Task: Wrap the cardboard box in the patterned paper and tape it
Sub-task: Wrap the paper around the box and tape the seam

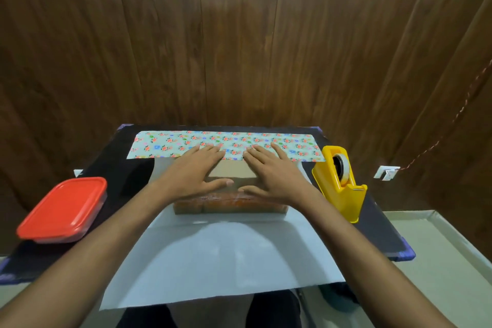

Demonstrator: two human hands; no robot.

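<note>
A brown wooden wall is standing behind the dark desk. The left hand and right hand are lying flat with spread fingers, pressing the flowery patterned paper down over the stiff cardboard box in the middle. I think pressing evenly along the edge is making a sharp fold. A shiny yellow tape holder is waiting nearby.

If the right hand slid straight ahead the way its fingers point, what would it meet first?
Only more of the flowered paper its fingers already rest on, then the table's far edge; beyond stands the wooden wall, though depth is unclear.
</note>
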